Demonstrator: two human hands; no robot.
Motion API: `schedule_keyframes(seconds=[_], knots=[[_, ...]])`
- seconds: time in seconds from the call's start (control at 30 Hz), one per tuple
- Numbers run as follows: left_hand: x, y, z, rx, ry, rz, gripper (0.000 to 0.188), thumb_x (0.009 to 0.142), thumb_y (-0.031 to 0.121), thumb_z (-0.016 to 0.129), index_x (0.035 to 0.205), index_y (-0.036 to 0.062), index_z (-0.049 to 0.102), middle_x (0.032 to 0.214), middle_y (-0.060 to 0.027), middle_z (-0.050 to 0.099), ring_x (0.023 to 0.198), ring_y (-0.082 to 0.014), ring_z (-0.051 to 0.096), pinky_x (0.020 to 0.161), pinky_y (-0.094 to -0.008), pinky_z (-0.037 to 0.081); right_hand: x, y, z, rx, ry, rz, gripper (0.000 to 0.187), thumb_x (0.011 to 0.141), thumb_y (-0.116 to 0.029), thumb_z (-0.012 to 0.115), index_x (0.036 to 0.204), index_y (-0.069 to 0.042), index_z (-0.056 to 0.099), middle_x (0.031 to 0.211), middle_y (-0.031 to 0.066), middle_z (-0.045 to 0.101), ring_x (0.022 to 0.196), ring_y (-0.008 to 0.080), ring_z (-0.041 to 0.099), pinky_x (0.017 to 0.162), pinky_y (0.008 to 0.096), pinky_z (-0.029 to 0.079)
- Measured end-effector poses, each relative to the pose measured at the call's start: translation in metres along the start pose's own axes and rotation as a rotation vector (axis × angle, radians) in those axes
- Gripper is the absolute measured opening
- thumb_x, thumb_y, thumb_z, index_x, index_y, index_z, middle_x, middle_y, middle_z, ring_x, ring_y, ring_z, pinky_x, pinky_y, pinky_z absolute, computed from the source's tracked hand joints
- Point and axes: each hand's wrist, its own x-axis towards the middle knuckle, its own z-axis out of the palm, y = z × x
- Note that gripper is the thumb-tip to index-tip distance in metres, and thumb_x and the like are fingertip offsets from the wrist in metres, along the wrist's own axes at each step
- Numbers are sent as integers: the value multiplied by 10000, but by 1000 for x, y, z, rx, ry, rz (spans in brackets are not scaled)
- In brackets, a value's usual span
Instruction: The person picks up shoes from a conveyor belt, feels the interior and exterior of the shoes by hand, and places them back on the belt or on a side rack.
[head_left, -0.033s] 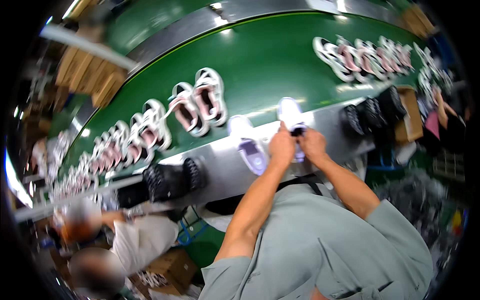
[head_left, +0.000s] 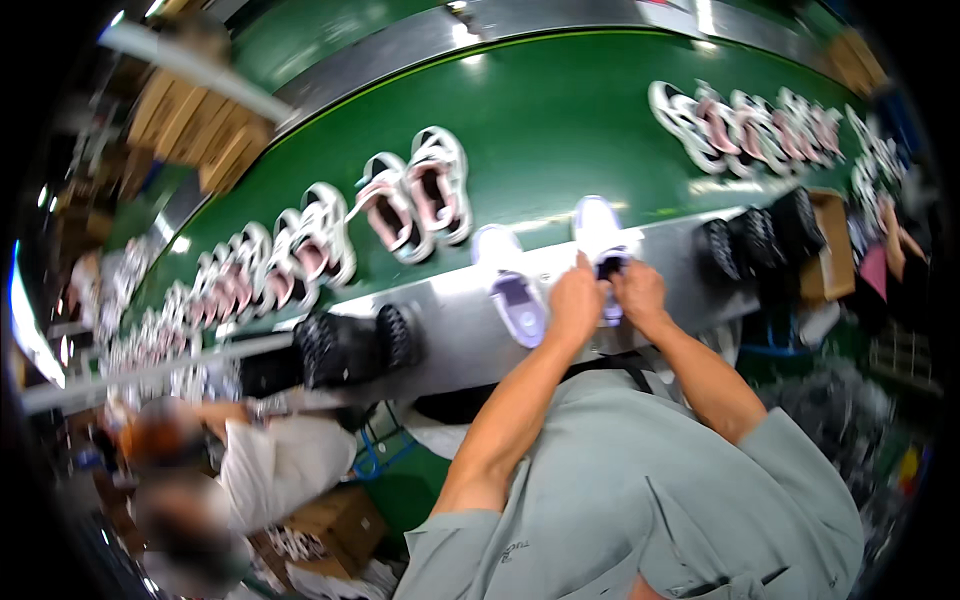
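Note:
Two white and lavender slip-on shoes rest on the metal ledge in front of me, toes pointing away. My left hand (head_left: 578,300) is closed at the near opening of the right-hand shoe (head_left: 598,222), and its index finger reaches forward along the upper. From the other side, my right hand (head_left: 638,292) pinches the same shoe's rim, with a dark gap showing between the hands. What the fingertips hold inside is partly hidden. The left-hand shoe (head_left: 508,290) lies untouched beside my left hand, its lavender insole showing.
Beyond the metal ledge (head_left: 450,320) runs a green belt (head_left: 540,120). White, pink and black sneakers (head_left: 438,185) line it on the left, and more sneakers (head_left: 745,125) at right. Black shoe forms (head_left: 345,350) flank me on the ledge. A co-worker's white shirt (head_left: 285,470) is at left.
The whole view has shifted slightly, so the scene sits a little farther right. Both my hands stay at the same shoe.

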Motion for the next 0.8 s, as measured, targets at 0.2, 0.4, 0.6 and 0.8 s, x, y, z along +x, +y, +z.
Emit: schedule_keyframes(seconds=[0.2,0.4,0.6,0.8], knots=[[-85,-28,-82,38,95,-456,612,883,360,715,1298,-58,548,990,-273,679,913,-445,668,765,-495,545,4,19,5,-41,-29,-79,264,871,-239,690,946,12,658,869,258,676,826,454,660,735,531,530],[-73,-65,-26,-281,158,-281,673,873,284,727,1397,-67,492,1252,-314,601,1149,-466,586,989,-497,475,1,-11,12,-94,-178,-183,326,854,-259,724,992,19,625,949,246,682,896,440,663,779,507,527],[-147,-65,-164,312,787,-329,357,884,200,738,1165,5,636,1087,-178,635,1007,-367,566,900,-472,461,-41,-33,-72,-111,-129,-8,368,853,-332,758,951,-4,624,884,214,684,815,406,669,712,470,518],[-183,-166,-211,537,943,-596,562,832,335,796,1252,7,615,1198,-149,610,1083,-363,546,959,-478,429,-52,-133,-39,194,-335,-173,300,878,-283,742,865,-8,621,776,161,664,729,318,663,665,419,498]])
